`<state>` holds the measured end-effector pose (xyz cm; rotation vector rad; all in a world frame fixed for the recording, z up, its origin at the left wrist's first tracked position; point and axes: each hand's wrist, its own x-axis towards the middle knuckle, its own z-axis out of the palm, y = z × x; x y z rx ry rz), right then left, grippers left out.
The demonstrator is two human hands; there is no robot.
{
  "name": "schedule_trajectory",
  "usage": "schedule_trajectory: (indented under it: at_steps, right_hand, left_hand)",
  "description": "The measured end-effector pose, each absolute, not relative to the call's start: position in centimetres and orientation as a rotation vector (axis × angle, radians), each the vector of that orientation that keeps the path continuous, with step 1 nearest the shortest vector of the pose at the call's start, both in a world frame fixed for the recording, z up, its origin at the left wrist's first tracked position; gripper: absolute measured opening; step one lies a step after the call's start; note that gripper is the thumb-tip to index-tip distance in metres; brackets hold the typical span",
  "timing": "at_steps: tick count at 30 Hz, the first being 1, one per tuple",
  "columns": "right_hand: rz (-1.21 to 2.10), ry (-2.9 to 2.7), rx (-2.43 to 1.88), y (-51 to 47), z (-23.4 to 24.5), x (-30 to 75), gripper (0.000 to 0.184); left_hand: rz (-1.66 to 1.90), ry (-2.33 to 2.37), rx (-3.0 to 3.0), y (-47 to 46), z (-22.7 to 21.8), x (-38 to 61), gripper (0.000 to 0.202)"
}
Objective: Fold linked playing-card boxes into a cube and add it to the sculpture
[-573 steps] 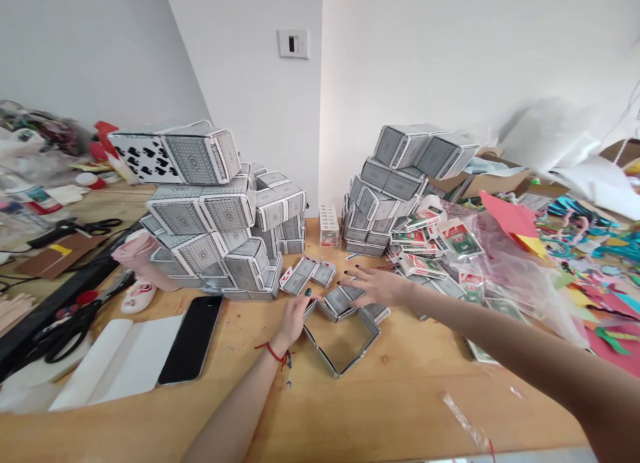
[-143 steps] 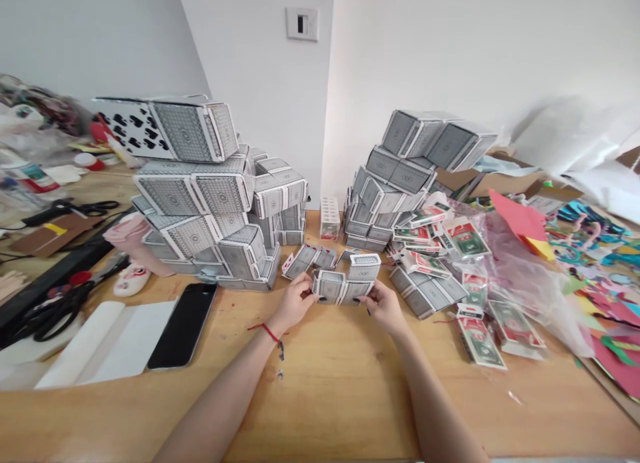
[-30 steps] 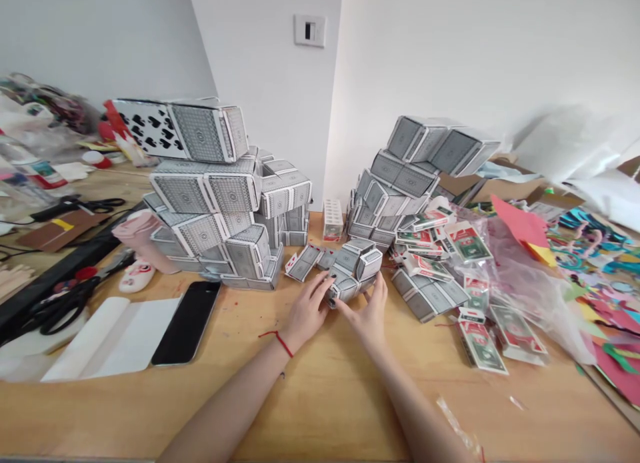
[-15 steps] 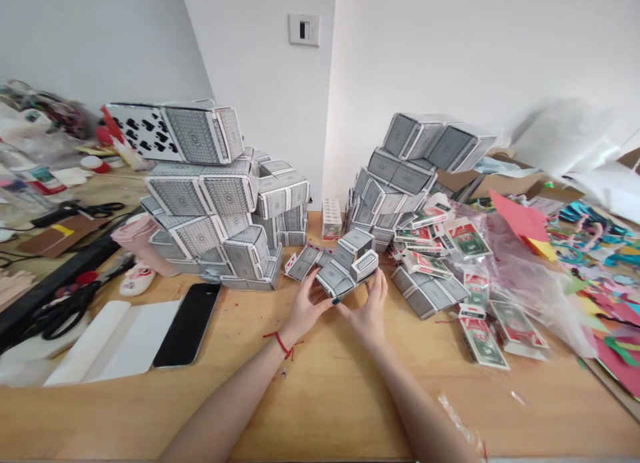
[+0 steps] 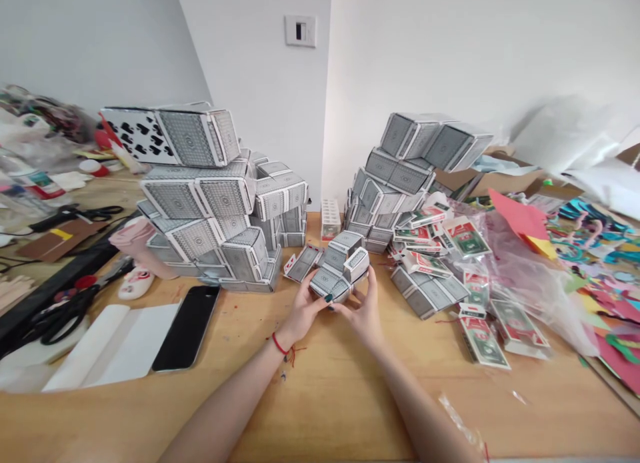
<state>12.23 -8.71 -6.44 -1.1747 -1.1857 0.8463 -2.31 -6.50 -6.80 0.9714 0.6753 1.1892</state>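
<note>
A folded block of grey-backed playing cards (image 5: 340, 266) is lifted just above the wooden table (image 5: 330, 396) at its middle. My left hand (image 5: 303, 310), with a red thread at the wrist, grips its left underside with curled fingers. My right hand (image 5: 365, 306) cups the block's right side and bottom. A few loose cards (image 5: 303, 263) lie flat just behind and left of the block.
A tall stack of card blocks (image 5: 205, 196) rises at the left, another stack (image 5: 405, 176) at the right. Card packs (image 5: 465, 276) and plastic wrap spread to the right. A black phone (image 5: 187, 326), white paper (image 5: 110, 346) and scissors (image 5: 60, 313) lie at left.
The chain of cards that lay as an open square on the table has been gathered into a compact block. Over the last second both hands raised and turned it slightly.
</note>
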Motion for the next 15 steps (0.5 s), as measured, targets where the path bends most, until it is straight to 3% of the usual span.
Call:
schedule_trajectory:
  at_steps: [15]
  right_hand:
    - [1.412, -0.76, -0.921, -8.69, -5.78, 12.2, 0.114]
  left_hand:
    - [1.146, 0.705, 1.236, -6.79, -6.03, -2.74, 0.07]
